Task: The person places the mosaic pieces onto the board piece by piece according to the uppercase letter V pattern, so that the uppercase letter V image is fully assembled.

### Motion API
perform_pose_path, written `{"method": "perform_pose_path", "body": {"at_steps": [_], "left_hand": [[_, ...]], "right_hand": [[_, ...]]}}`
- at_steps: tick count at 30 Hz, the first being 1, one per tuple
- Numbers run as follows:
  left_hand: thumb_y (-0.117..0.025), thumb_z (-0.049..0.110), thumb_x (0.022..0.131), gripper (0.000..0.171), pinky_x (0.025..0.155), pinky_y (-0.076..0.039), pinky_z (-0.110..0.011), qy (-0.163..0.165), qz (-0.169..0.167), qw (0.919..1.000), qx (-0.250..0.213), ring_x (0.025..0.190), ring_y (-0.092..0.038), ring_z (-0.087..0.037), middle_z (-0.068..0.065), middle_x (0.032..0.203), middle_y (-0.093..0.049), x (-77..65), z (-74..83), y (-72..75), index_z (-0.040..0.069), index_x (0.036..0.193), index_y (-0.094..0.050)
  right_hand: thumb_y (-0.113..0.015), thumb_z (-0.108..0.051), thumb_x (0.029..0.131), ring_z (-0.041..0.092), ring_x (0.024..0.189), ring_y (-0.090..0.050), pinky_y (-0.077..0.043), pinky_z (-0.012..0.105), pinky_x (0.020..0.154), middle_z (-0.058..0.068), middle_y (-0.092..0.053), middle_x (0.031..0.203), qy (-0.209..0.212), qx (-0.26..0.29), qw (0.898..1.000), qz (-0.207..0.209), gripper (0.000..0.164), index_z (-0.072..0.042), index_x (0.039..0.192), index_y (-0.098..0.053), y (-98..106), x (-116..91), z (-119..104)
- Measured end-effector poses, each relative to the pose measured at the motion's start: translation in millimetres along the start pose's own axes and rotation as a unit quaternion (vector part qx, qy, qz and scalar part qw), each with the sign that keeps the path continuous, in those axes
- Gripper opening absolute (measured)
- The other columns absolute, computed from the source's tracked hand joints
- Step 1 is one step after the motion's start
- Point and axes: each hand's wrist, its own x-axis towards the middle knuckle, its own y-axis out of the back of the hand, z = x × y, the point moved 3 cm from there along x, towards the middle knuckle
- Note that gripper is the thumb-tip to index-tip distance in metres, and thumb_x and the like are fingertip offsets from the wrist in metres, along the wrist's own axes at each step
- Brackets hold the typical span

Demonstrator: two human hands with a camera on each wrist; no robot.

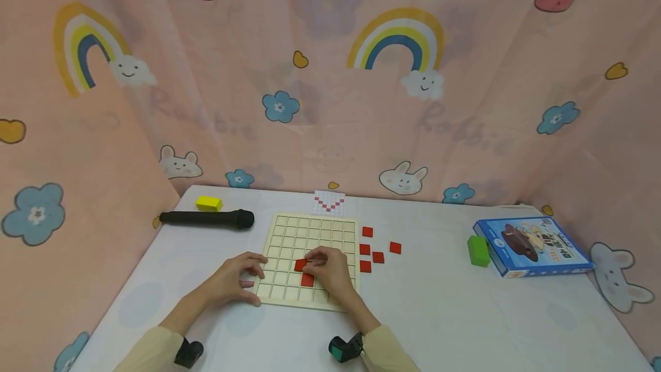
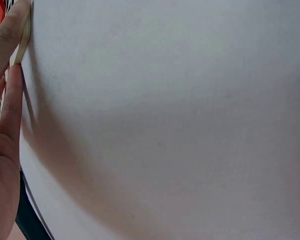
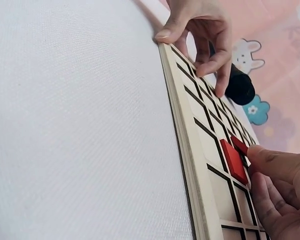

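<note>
A pale wooden grid board (image 1: 277, 291) lies on the table. My left hand (image 1: 234, 277) rests at its left side, the thumb at the near corner and the fingertips on the left edge. Over the middle of the board, my right hand (image 1: 330, 273) pinches a red square tile (image 1: 300, 265) between thumb and fingers. That tile looks tilted in the right wrist view, close above the grid. Another red tile (image 3: 233, 161) sits on the board just nearer to me. Several loose red tiles (image 1: 378, 257) lie right of the board.
Behind the board is a small card (image 1: 329, 203) with a red V pattern on a grid. A black microphone (image 1: 206, 219) and a yellow block (image 1: 209, 204) lie at the back left. On the right are a green block (image 1: 478, 251) and a blue box (image 1: 534, 245).
</note>
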Motion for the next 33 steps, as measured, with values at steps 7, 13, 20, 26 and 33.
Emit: {"method": "perform_pose_path", "body": {"at_steps": [7, 13, 20, 26, 33], "left_hand": [[-0.091, 0.02, 0.06, 0.042, 0.081, -0.054, -0.017, 0.004, 0.004, 1.0, 0.001, 0.118, -0.05, -0.033, -0.011, 0.13, -0.051, 0.2, 1.2, 0.7, 0.012, 0.091, -0.064], [-0.091, 0.021, 0.06, 0.042, 0.081, -0.053, -0.016, 0.008, 0.003, 1.0, 0.0, 0.119, -0.049, -0.033, -0.01, 0.13, -0.051, 0.7, 0.3, 0.8, 0.012, 0.091, -0.064], [-0.09, 0.021, 0.061, 0.041, 0.082, -0.054, -0.017, 0.008, 0.001, 1.0, 0.002, 0.118, -0.05, -0.033, -0.012, 0.131, -0.051, 0.7, 1.7, 0.2, 0.012, 0.091, -0.064], [-0.09, 0.022, 0.061, 0.041, 0.082, -0.053, -0.017, 0.007, 0.0, 0.9999, 0.008, 0.118, -0.05, -0.033, -0.011, 0.131, -0.051, 1.3, 2.3, -0.4, 0.013, 0.091, -0.064], [-0.09, 0.023, 0.061, 0.041, 0.082, -0.054, -0.018, 0.008, 0.002, 0.9999, 0.009, 0.118, -0.05, -0.032, -0.011, 0.131, -0.051, 0.5, 0.8, -0.5, 0.013, 0.091, -0.063]], "right_hand": [[-0.079, 0.003, 0.074, 0.018, 0.073, -0.067, -0.057, 0.02, 0.067, 0.012, -0.07, 0.086, 0.003, -0.001, 1.0, -0.007, 0.02, 0.003, 0.092, -0.07, -2, 2, -1], [-0.079, 0.003, 0.074, 0.017, 0.073, -0.068, -0.058, 0.023, 0.069, 0.011, -0.071, 0.085, -0.005, 0.004, 1.0, -0.015, 0.02, 0.002, 0.092, -0.07, -4, 3, 0], [-0.078, 0.002, 0.075, 0.017, 0.073, -0.07, -0.059, 0.026, 0.071, 0.01, -0.071, 0.086, -0.015, -0.006, 1.0, -0.02, 0.022, 0.001, 0.094, -0.069, -6, 3, 0], [-0.079, 0.001, 0.074, 0.017, 0.074, -0.07, -0.059, 0.027, 0.071, 0.01, -0.071, 0.087, -0.02, 0.001, 1.0, -0.017, 0.022, 0.001, 0.094, -0.069, -3, 2, 1], [-0.077, -0.001, 0.077, 0.016, 0.079, -0.069, -0.058, 0.026, 0.073, 0.007, -0.071, 0.089, -0.056, 0.018, 0.998, -0.008, 0.02, -0.002, 0.096, -0.07, 10, -1, 6]]}}
